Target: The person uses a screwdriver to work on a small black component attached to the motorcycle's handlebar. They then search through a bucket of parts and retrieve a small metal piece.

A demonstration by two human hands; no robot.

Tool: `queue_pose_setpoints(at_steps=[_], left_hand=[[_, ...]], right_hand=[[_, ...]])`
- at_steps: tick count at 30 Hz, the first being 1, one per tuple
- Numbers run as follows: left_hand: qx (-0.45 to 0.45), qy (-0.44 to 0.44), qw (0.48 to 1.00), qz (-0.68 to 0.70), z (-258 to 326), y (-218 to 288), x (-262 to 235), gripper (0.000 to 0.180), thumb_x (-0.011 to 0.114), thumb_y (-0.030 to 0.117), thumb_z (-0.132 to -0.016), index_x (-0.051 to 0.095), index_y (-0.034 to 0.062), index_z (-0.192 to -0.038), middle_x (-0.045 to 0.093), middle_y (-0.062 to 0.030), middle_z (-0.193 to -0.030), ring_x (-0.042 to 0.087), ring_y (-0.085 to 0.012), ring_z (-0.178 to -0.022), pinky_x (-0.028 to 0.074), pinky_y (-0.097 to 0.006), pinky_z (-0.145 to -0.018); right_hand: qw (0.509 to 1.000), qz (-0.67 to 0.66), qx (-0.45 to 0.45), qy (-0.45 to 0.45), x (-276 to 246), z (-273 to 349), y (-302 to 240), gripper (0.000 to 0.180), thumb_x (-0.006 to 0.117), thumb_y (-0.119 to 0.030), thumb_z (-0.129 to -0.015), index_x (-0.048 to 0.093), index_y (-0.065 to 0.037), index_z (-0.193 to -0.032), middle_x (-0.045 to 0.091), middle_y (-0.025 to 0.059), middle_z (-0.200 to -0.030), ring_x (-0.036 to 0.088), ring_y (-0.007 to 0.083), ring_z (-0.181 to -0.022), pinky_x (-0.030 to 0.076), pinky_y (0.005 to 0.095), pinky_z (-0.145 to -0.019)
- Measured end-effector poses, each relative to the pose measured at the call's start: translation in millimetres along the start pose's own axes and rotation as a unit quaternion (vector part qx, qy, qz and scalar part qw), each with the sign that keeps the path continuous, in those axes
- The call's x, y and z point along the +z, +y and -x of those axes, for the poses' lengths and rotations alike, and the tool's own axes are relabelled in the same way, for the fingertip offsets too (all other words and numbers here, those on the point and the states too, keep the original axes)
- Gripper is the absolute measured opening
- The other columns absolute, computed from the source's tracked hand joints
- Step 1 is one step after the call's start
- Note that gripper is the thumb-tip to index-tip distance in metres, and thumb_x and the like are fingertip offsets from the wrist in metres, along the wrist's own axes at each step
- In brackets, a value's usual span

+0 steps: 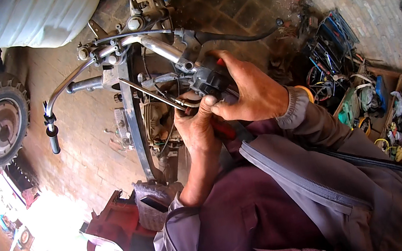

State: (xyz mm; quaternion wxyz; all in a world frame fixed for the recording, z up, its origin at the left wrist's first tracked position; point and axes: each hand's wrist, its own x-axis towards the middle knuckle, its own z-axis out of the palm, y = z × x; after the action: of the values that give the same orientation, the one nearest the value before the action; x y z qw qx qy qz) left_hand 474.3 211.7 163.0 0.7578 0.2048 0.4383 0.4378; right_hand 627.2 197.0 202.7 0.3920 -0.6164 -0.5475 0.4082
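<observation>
A stripped motorcycle frame with chrome handlebars (161, 47) stands before me. On the bar's right side is a black handlebar switch housing (208, 79) with a bit of red showing. My right hand (256, 87) is closed around the housing, its thumb pressed toward my left thumb. Just below, my left hand (196, 131) is closed on a long-shafted screwdriver (150, 92). Its red handle (224, 129) sticks out below my fingers, and its shaft points up and left over the frame. A curved metal cable end (191, 104) runs close to the left thumb. My palms hide what lies beneath them.
A black lever (239, 36) juts out right of the bar. The bare left grip (55, 144) hangs at left, near a tractor wheel (0, 124). Wooden trays (395, 109) of tools and parts stand at right. A red seat-like box (114, 225) sits lower left.
</observation>
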Motion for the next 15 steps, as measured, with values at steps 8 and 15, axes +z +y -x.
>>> queue_pose_setpoints(at_steps=[8,15], left_hand=[[-0.084,-0.047,0.995,0.004,-1.7,4.3,-15.7,0.041,0.045,0.043,-0.103,0.058,0.0038,-0.105,0.062,-0.0057,-0.084,0.06,-0.0148,-0.065,0.052,-0.028,-0.055],[-0.097,0.006,0.995,-0.011,0.5,3.0,-14.7,0.038,0.051,0.039,-0.102,0.061,0.0024,-0.11,0.063,-0.0033,-0.081,0.056,-0.0102,-0.06,0.046,-0.024,-0.05]], right_hand=[[0.994,0.065,0.001,0.091,19.0,-1.7,-5.1,0.07,0.083,-0.037,-0.073,0.046,0.006,-0.114,0.067,0.0224,-0.093,0.068,0.0392,-0.085,0.053,0.0439,-0.075],[0.992,0.058,0.039,0.103,24.4,-2.6,-1.2,0.061,0.083,-0.025,-0.072,0.048,0.007,-0.111,0.069,0.0202,-0.087,0.071,0.0335,-0.079,0.054,0.0403,-0.069]])
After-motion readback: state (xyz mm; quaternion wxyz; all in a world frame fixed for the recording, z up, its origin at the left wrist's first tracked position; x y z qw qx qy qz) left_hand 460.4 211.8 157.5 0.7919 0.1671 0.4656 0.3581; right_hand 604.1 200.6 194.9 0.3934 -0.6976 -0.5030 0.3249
